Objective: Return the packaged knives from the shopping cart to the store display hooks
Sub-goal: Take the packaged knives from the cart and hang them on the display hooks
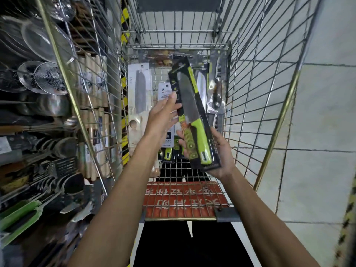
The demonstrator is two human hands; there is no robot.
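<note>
Your right fingers (181, 138) curl up round the lower end of the packaged knife (189, 105) from beneath, their tips on its 9 o'clock edge and the thumb on its 3 o'clock edge, so your right hand (221, 153) grips it firmly at the handle end. Your left fingers (172, 98) are nearly straight and lie against the pack's 9 o'clock edge about halfway up; your left hand (162, 117) grips nothing.

The pack is a long, narrow black card with lime-green trim under a clear blister. It holds a broad grey blade above a lime-green handle (202, 140) with darker patterned patches. The pack is tilted, its hanging end towards 11 o'clock and its handle end towards 5 o'clock, held in the air over the shopping cart (260, 93).

In the basket below lie other packaged knives: a white-carded one (139, 87) at 9 o'clock of your left hand, green-handled packs (169, 153) under your wrists, and clear packs (216, 89) at 3 o'clock of the blade. A red seat flap (183, 199) lies at 6 o'clock. Wire strainers (46, 78) hang on the shelving at 9 o'clock.
</note>
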